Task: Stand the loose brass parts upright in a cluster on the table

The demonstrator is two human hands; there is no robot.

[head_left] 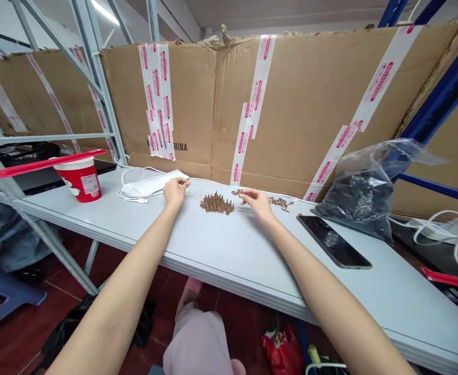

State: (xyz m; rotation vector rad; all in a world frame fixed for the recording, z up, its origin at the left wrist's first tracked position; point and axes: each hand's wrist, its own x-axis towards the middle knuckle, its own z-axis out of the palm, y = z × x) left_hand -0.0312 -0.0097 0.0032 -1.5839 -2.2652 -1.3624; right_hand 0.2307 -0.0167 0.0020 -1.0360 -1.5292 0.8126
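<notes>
A person's two bare hands reach over a pale table (229, 250). The left hand (174, 191), thumb and fingers drawn together, is left of a cluster of small brass-coloured pieces (216, 204); the right hand (257, 202) is right of it — between the cluster and some scattered metal bits (279, 202). What sits in the fingertips is too small to tell. A phone (334, 242) lies farther right, near a clear bag (359, 203) of dark stuff. A red cup (82, 179) stands at the left — cardboard (307, 104) rises behind.
</notes>
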